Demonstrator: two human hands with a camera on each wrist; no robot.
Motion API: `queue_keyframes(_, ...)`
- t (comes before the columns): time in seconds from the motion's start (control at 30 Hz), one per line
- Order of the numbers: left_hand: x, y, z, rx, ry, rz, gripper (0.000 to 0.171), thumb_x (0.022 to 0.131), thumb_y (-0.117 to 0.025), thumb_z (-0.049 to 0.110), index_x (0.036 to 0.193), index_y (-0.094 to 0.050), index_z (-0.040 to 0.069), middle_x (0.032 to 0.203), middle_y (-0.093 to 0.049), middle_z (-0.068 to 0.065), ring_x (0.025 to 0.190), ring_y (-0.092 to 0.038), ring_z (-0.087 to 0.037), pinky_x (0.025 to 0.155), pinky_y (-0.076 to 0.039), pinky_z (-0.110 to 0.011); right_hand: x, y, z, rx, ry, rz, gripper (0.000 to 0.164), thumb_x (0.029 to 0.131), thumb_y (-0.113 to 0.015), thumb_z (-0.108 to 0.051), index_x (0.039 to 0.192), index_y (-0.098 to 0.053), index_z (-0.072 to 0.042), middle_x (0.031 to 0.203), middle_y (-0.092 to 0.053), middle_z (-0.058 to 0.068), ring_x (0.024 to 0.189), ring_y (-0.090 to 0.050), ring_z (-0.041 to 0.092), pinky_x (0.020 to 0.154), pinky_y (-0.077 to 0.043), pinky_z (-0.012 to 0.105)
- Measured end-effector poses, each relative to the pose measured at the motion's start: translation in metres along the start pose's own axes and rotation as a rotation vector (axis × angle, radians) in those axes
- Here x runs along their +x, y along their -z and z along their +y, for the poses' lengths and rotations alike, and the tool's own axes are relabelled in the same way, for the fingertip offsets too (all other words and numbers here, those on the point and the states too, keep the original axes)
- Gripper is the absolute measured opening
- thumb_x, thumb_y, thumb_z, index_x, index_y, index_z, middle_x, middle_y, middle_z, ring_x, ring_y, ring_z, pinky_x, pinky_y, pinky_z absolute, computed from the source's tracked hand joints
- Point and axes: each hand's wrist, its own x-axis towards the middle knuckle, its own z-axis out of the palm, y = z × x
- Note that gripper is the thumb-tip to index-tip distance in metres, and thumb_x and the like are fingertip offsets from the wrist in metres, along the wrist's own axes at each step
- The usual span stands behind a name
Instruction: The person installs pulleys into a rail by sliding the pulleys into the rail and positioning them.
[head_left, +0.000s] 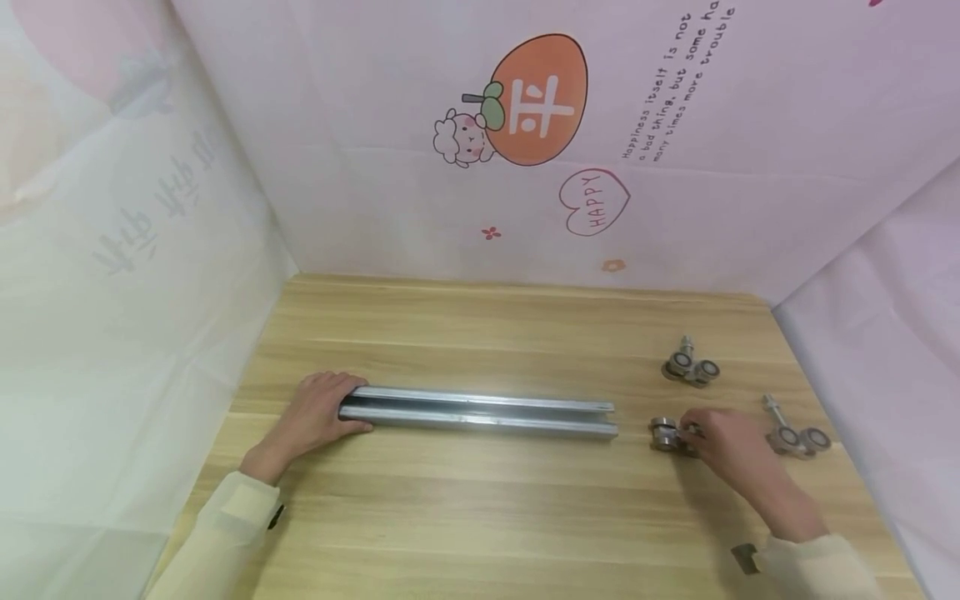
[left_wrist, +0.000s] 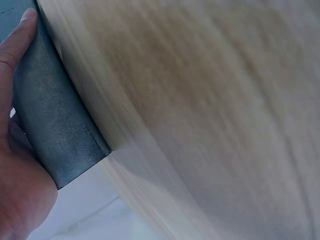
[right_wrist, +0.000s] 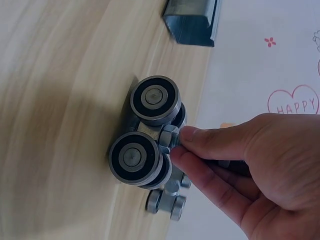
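Note:
A silver C-shaped metal rail (head_left: 487, 421) lies lengthwise on the wooden table, its slot facing up. My left hand (head_left: 318, 412) grips its left end, thumb along the near side and fingers over the far side. The left wrist view shows the thumb flat against the grey rail wall (left_wrist: 55, 110). Just off the rail's right end, my right hand (head_left: 731, 450) pinches the bolt of a roller trolley (right_wrist: 155, 100) between thumb and fingertips. This trolley has paired black-and-steel wheels and a hex nut; in the right wrist view the rail's open end (right_wrist: 190, 22) faces it.
A second roller trolley (head_left: 693, 367) sits farther back on the right, bolt pointing away. Another trolley (head_left: 798, 440) lies right of my right hand, partly behind it. Printed white cloth (head_left: 420, 217) walls the wooden table (head_left: 450, 517) at the back and both sides.

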Motion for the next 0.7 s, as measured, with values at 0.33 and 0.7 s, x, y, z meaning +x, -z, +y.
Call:
queue_keyframes(0.33,0.0,-0.001,0.0,-0.003,0.003,0.004,0.07,0.07,-0.077,0.059,0.122,-0.063,0.014,0.118,-0.068,-0.005,0.106,-0.058,-0.025,0.1,-0.038,-0.05,0.016,-0.004,-0.017,0.002,0.036,0.01,0.009,0.075,-0.077,-0.006,0.082,-0.072,-0.01,0.073,-0.069,-0.001,0.06,-0.056,0.008,0.056,-0.052,0.034)
queue_keyframes(0.7,0.0,0.0,0.002,0.001,0.0,0.009,0.07,0.069,-0.077,0.059,0.121,-0.063,0.015,0.118,-0.068,-0.004,0.106,-0.058,-0.025,0.099,-0.039,-0.051,0.026,-0.01,-0.029,0.051,0.073,0.03,0.011,0.074,-0.077,-0.002,0.082,-0.072,-0.009,0.073,-0.07,0.0,0.06,-0.058,0.009,0.058,-0.055,0.034)
